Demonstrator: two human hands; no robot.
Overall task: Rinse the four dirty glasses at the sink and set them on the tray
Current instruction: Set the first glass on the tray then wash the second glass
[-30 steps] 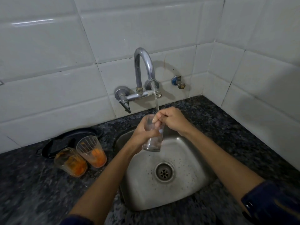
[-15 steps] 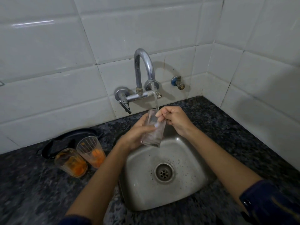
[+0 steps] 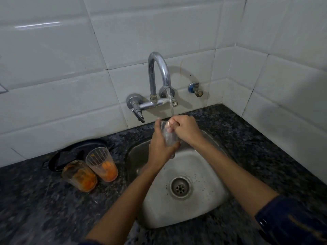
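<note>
1. Right now I am looking down at the sink (image 3: 203, 206) filling the lower centre of the frame, with both my forearms reaching up across it from the bottom edge.
2. Over at centre left, two dirty glasses (image 3: 92, 171) with orange residue are standing on the counter (image 3: 26, 209), touching each other and waiting their turn.
3. Just behind them, the dark tray (image 3: 70, 151) is lying against the wall, and I am seeing no glass on it, so nothing looks finished yet; a fourth glass is not showing anywhere in view.
4. At mid-frame, my left hand (image 3: 161, 147) is wrapping its fingers round the lower part of the clear glass (image 3: 168, 134), holding it tilted above the back of the basin.
5. My right hand (image 3: 185, 130) is curling over the glass's rim, fingers seemingly reaching inside to rub it.
6. Farthest back, the tap (image 3: 159, 75) is running, its stream falling onto my right hand at the glass's mouth.
7. I am judging this as an early rinse, with most of the job remaining.
</note>
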